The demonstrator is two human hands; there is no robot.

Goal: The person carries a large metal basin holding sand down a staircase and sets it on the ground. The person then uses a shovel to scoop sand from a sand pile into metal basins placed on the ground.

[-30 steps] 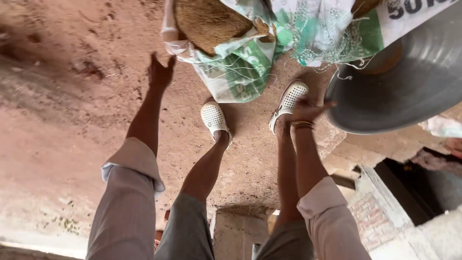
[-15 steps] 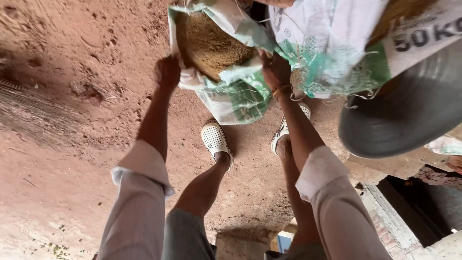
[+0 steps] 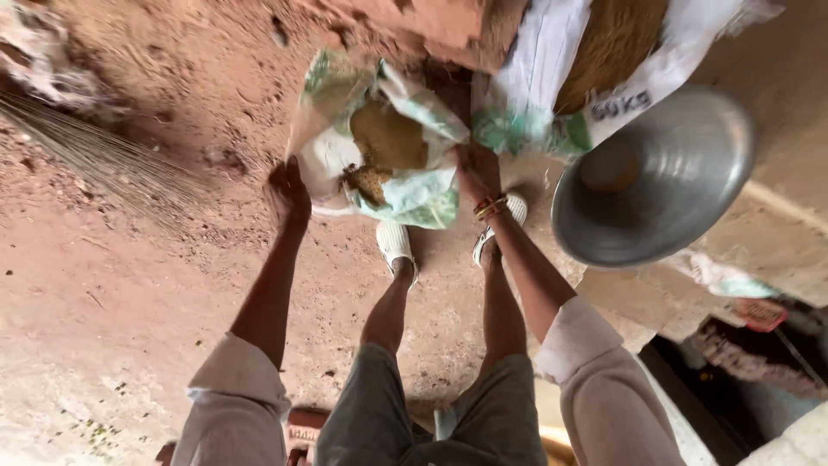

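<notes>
A white and green woven sack (image 3: 379, 147) stands open on the red dirt floor in front of my feet, with brown grain-like material showing inside. My left hand (image 3: 287, 194) grips the sack's left rim. My right hand (image 3: 477, 173), with bangles on the wrist, grips the sack's right rim. Both arms reach down past my bare shins and white shoes (image 3: 395, 244).
A large metal basin (image 3: 655, 181) sits to the right of the sack. A second white sack (image 3: 595, 69) filled with brown material leans behind it. A broom's bristles (image 3: 103, 155) lie on the floor at the left. A brick step and dark pit (image 3: 733, 371) are at lower right.
Both hands moved from near the sack onto its rim. The view shifted, so the sack now sits lower and more central, and its mouth is pulled wider.
</notes>
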